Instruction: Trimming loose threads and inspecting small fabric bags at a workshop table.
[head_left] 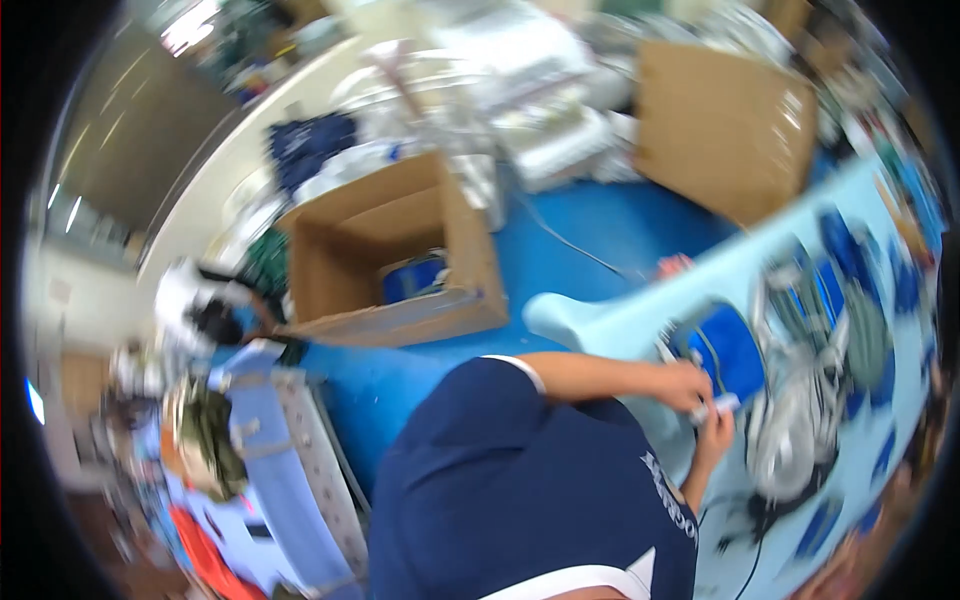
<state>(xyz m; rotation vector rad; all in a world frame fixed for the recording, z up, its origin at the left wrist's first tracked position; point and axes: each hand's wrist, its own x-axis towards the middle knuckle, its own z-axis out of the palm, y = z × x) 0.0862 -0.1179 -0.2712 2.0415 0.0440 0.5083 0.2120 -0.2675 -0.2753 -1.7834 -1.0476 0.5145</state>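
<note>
Both hands meet over the light blue table (600, 322), at the near side of a small blue and grey bag (727, 350). My left hand (684, 386) is closed, its fingers pinching a small white piece (722, 404) that looks like a tag or label. From the other side, my right hand (714, 438) closes on the same white piece. Blur hides the exact grip and whether the piece is joined to the bag. Beyond the hands lie grey-green and blue bags (800, 290) and a clear plastic-wrapped bundle (785, 450).
An open cardboard box (470, 240) with blue items inside stands on the blue floor (560, 225). Another cardboard box (720, 125) sits farther back. At left, a person in white (190, 305) bends near a second table (285, 480). A dark cord (752, 570) hangs near the table.
</note>
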